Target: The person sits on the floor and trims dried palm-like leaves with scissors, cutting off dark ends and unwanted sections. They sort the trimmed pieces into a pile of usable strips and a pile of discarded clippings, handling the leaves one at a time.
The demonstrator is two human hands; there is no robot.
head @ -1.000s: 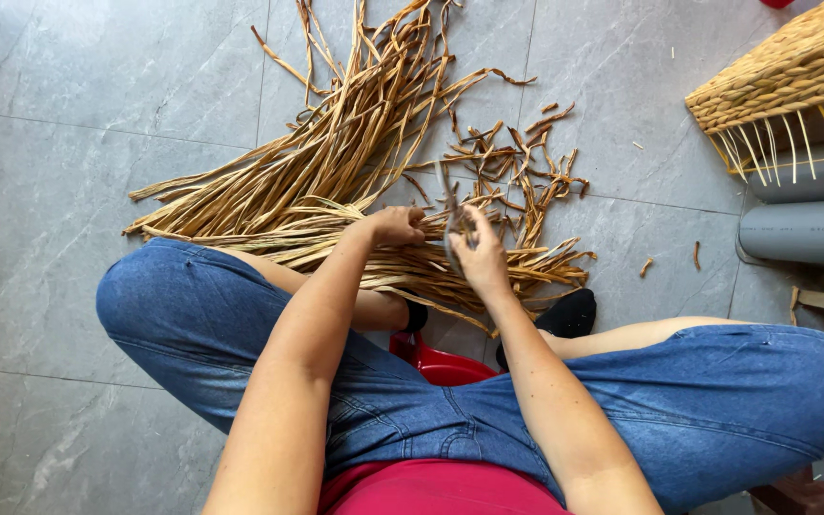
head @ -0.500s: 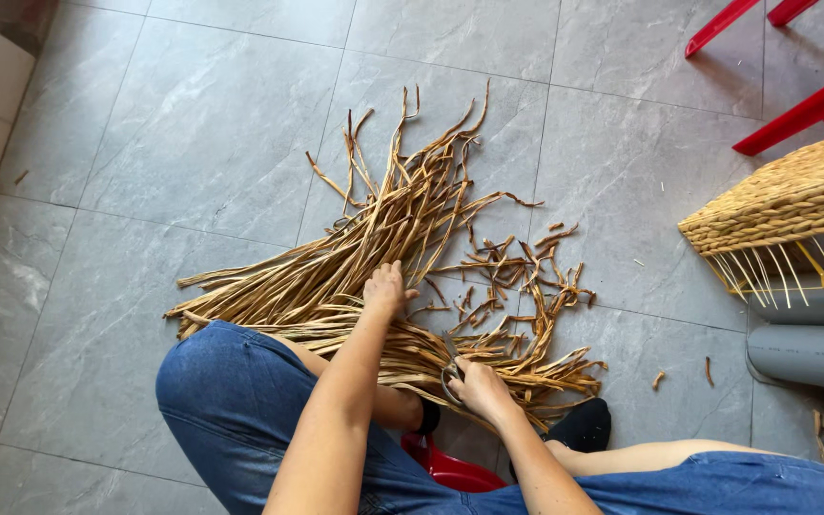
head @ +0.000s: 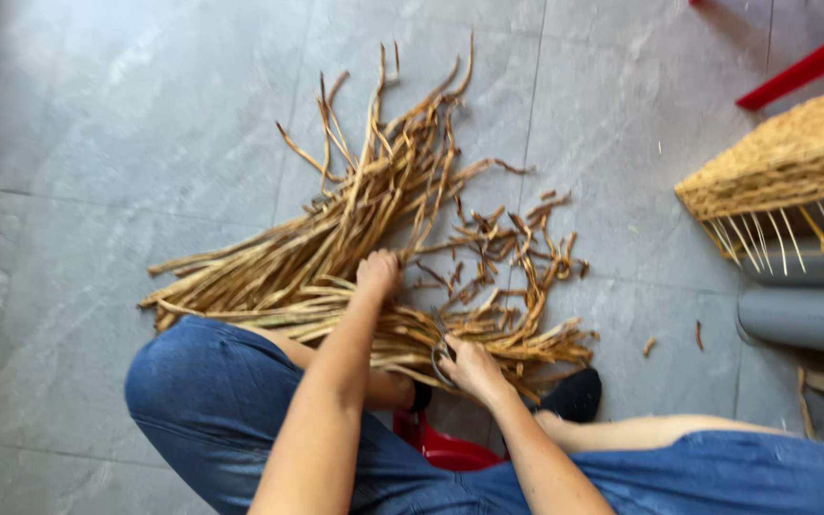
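Head view, hands [head: 422, 319] in dried strips [head: 336, 257], woven basket [head: 784, 157]

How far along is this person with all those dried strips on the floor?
Done, it seems: a scatter of short cut pieces lies right of the pile, and a partly woven basket stands nearby with loose stakes hanging. In hand: the left hand reaches into the long dried strips; the right hand grips what looks like scissors. Left: most strips remain long and unsorted.
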